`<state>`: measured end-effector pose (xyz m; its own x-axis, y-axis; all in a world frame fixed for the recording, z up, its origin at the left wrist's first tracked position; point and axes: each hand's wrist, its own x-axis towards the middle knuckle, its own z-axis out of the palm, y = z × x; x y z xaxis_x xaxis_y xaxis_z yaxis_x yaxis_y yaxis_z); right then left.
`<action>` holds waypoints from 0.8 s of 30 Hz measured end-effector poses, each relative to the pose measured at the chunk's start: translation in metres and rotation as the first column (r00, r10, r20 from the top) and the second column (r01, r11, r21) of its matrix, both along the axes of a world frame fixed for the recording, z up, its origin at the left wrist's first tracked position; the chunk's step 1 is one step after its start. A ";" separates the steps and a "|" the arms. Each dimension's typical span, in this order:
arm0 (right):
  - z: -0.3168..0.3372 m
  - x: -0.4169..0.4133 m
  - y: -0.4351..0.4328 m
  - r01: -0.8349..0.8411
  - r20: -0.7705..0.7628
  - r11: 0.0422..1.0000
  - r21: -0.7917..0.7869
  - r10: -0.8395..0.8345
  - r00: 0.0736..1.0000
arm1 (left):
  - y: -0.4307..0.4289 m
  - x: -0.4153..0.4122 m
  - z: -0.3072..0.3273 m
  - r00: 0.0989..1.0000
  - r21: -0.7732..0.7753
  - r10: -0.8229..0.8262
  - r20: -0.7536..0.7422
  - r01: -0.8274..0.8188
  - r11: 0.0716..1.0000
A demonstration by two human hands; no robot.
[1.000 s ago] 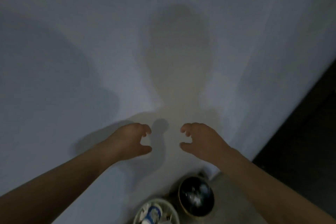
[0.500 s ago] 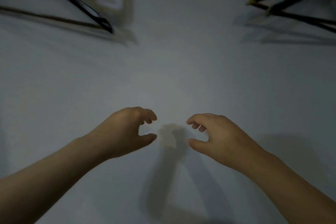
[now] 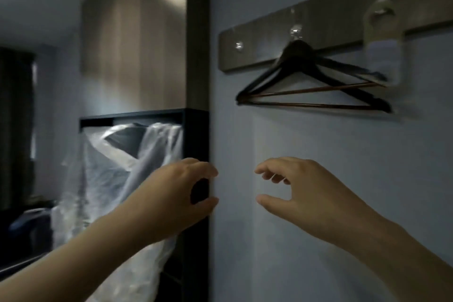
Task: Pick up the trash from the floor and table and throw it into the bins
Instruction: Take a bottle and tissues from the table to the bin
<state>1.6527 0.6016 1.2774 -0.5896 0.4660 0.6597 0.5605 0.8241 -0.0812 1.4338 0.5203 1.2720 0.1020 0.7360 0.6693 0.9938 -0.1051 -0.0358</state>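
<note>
Both my hands are raised in front of a pale wall. My left hand (image 3: 176, 193) hovers with loosely curled fingers and holds nothing. My right hand (image 3: 301, 191) is level with it, a short gap apart, fingers loosely curled and empty too. No trash and no bin show in this view.
Dark clothes hangers (image 3: 311, 81) hang from a wooden hook rail (image 3: 264, 41) on the wall (image 3: 318, 179) at upper right. Left of the wall's edge stands a dark open frame (image 3: 196, 135) with a clear plastic garment cover (image 3: 117, 179) hanging in it. A dim room lies at far left.
The view has swung up from the two bins on the floor, along the wall, to the hook rail and hangers. Both hands stayed raised and empty.
</note>
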 end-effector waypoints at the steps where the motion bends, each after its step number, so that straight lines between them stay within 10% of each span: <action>1: 0.000 -0.026 -0.006 -0.041 0.009 0.999 0.000 0.041 0.999 | -0.017 -0.022 0.001 0.999 -0.001 0.037 0.003 -0.037 0.999; 24: -0.026 -0.479 -0.074 -0.603 0.173 0.796 0.045 0.588 0.790 | -0.190 -0.370 -0.038 0.795 -0.048 0.603 0.066 -0.601 0.798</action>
